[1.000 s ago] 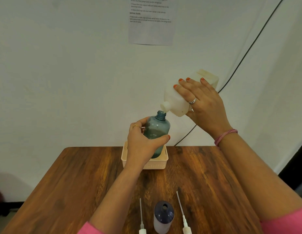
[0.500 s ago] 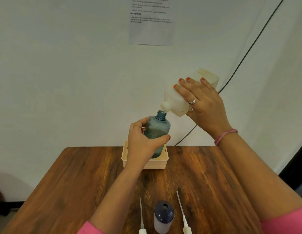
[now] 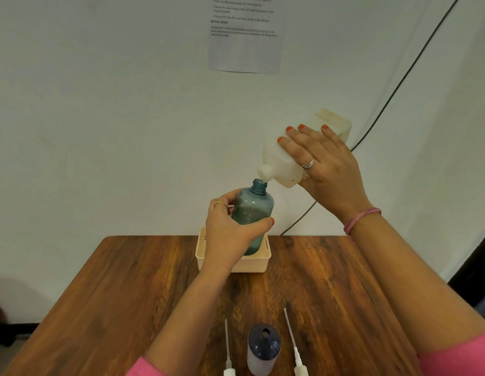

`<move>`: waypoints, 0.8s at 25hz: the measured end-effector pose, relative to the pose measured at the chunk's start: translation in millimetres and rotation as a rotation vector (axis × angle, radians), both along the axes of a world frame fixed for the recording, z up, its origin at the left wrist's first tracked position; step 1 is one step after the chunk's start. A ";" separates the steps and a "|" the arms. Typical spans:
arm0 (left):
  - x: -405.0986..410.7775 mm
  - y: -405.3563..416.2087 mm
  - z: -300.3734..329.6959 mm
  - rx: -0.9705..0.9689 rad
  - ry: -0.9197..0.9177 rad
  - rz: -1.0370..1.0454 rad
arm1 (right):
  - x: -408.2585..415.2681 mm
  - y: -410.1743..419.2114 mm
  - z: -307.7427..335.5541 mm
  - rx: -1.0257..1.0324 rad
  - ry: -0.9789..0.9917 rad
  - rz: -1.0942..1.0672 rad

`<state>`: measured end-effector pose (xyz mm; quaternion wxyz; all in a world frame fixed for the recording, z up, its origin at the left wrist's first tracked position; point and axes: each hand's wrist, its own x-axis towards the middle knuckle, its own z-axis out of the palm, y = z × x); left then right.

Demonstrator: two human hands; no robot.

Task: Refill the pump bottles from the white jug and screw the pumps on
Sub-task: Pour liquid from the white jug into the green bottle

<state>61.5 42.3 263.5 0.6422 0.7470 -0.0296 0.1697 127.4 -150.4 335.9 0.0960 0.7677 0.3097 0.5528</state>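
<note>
My left hand [image 3: 230, 229] grips a translucent blue pump bottle [image 3: 253, 210], capless, held up above the table and tilted slightly right. My right hand [image 3: 325, 169] holds the white jug [image 3: 287, 164] tipped down to the left, its spout just over the bottle's open neck. Pale liquid fills much of the blue bottle. A second, dark-topped bottle [image 3: 263, 348] stands open near the table's front edge. Two white pumps with long dip tubes lie beside it, one on its left [image 3: 227, 348] and one on its right [image 3: 293, 340].
A small cream basket [image 3: 252, 263] sits at the back middle of the wooden table [image 3: 122, 294], partly behind my left hand. A black cable [image 3: 393, 93] runs down the white wall. A printed sheet [image 3: 244, 36] hangs on the wall above.
The jug's spout has come a little closer to the bottle's neck. Otherwise both hands hold nearly the same pose.
</note>
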 end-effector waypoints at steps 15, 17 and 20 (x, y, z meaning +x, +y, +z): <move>4.3 -2.0 -1.3 -0.039 0.010 -0.002 | 5.3 0.5 -1.9 -0.005 -0.071 0.026; 4.8 -2.1 -1.7 -0.041 0.015 -0.004 | 6.0 0.5 -1.9 -0.008 -0.083 0.029; 5.2 -2.1 -2.0 -0.039 0.015 -0.002 | 7.5 0.1 -1.5 -0.002 -0.108 0.034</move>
